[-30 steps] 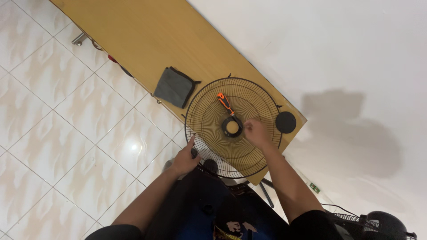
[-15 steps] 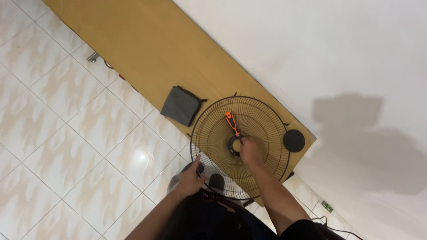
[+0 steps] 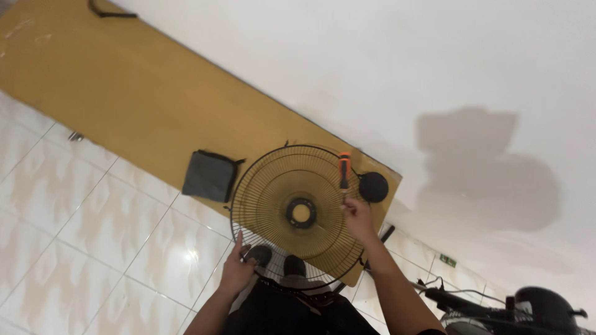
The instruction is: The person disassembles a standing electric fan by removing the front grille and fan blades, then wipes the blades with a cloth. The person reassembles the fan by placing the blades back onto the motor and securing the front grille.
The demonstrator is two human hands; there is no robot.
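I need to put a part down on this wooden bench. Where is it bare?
The long stretch of the wooden bench left of the grey pouch lies bare, up to a dark strap at the far end. The near end is crowded: fan grille, orange-handled screwdriver, black round cap, both hands.

Single head-worn cam, looking steeply down and tilted, so the wooden worktop runs diagonally from upper left to centre right. Mid distance: forearms enter from the bottom edge, tiled floor left, white wall upper right. No second view, so no overlap.
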